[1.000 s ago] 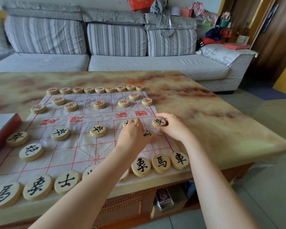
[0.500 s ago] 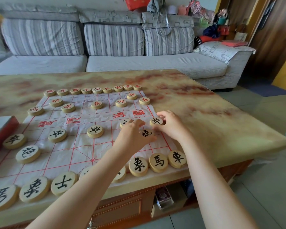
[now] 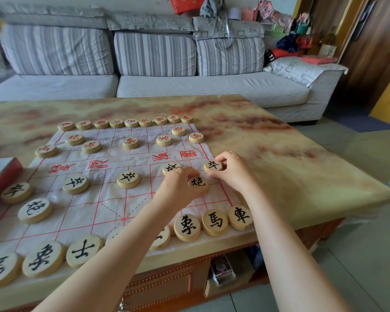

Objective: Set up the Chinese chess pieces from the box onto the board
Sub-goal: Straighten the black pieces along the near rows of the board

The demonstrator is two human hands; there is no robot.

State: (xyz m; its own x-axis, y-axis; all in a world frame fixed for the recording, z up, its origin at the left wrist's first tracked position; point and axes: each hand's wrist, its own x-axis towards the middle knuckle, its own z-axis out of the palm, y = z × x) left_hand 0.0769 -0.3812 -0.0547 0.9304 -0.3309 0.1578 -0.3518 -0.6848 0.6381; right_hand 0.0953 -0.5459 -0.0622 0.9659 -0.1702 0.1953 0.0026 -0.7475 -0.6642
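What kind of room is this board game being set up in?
Most likely a home living room: a striped grey sofa stands behind a marble-look coffee table, with household clutter piled at one end.

Single head view, looking forward and down, close over board (image 3: pixel 113 199)

Near pieces, black ink: 車 piece (image 3: pixel 240 216), 馬 piece (image 3: pixel 214 222), 象 piece (image 3: pixel 187 226), 士 piece (image 3: pixel 83 250), 炮 piece (image 3: pixel 35 210), 卒 piece (image 3: pixel 212 165). Board (image 3: pixel 113 206), red, upside down: 漢界, 楚河.
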